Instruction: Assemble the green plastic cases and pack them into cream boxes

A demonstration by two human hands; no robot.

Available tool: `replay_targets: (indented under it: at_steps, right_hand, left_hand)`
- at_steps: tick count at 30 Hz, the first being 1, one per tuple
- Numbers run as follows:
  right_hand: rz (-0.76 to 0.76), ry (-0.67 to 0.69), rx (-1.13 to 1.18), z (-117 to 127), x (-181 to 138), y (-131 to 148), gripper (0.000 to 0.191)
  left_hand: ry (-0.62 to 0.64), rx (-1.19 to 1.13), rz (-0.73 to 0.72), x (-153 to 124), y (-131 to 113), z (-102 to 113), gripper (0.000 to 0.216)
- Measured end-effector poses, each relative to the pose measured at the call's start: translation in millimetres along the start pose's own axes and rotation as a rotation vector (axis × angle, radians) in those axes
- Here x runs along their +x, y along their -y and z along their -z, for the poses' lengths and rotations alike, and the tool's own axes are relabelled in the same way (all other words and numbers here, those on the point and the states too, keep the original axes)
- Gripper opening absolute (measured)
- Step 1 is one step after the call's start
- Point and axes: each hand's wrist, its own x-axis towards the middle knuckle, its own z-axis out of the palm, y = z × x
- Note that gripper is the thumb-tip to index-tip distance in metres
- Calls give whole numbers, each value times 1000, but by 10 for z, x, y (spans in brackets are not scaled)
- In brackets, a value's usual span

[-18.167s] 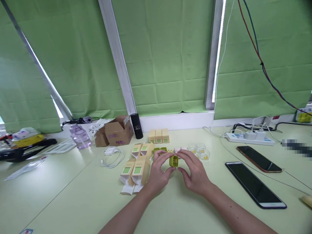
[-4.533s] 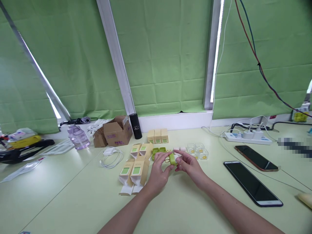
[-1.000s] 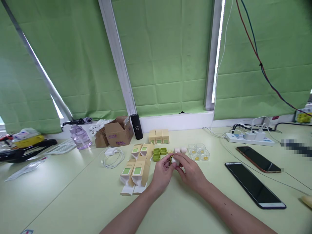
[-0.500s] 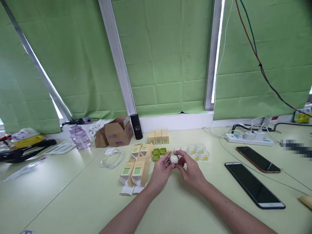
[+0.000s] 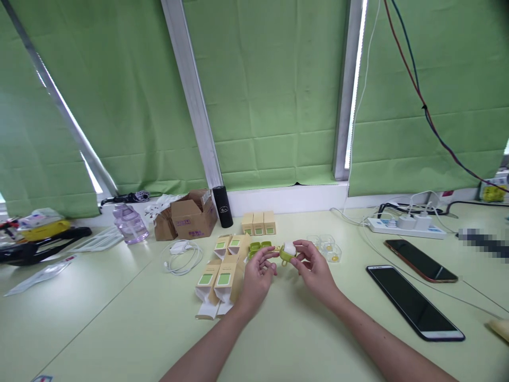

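Observation:
My right hand pinches a small olive-green case between thumb and fingers. A rounded white piece sits in the case, which is tilted, with a small loop hanging below it. To its left, my left hand is loosely curled with fingers apart, its fingertips close to the case and holding nothing. Other olive-green cases lie behind the left hand, which partly covers them. Beyond the right hand stand clear cups with yellow spots inside, partly hidden by its fingers.
Cream cartons with green labels lie left of my hands, flaps open. Three small cartons stand behind. Two phones and a power strip are on the right. A white cable, cardboard box and black bottle are on the left.
My left hand has let go of the case and drawn slightly left. The case, now in the right hand alone, has turned so its green side and loop show.

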Motion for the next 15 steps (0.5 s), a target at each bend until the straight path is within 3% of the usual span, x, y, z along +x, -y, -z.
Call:
replay_targets:
  at_steps: [9,15]
  right_hand:
    - [-117,11,239,-25,13,49,53]
    - [-178,37,318,-59,11,65,56]
  left_hand:
    - [-75,382,-225,-56,-26,2,44]
    - [-5,561,-390,-72,-8,17,50]
